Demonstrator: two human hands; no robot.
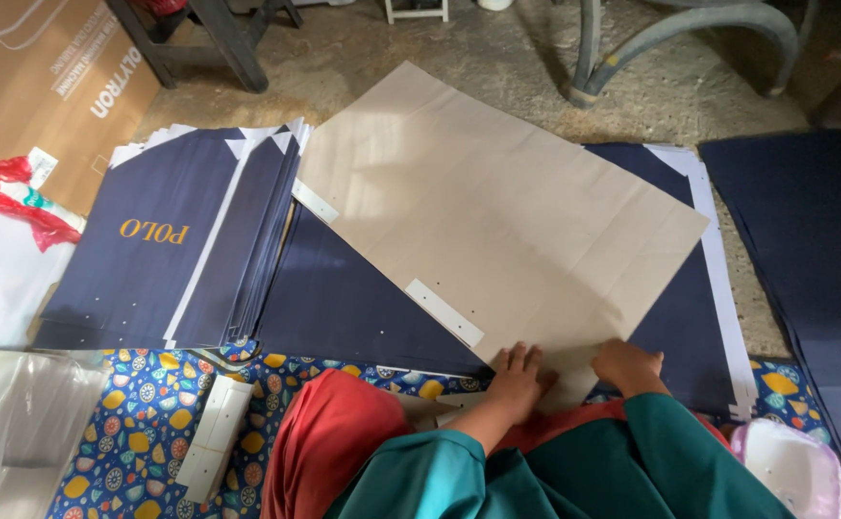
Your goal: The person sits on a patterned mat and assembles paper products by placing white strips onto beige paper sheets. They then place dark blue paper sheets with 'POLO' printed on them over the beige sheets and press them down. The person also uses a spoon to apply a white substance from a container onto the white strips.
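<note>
Brown paper sheet [497, 221] lies tilted over navy sheets [344, 298] on the floor; both hands, left [517, 377] and right [624, 365], press flat, fingers open, on its near corner.

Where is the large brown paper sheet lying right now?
The brown paper sheet lies in the middle of the head view, slanted over dark blue sheets, its near corner pressed under the left hand and right hand.

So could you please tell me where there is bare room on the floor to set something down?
Bare concrete floor lies beyond the brown paper sheet, between the stool legs and the curved chair legs. It is crowded near both hands: navy sheet stacks and white card strips.
</note>
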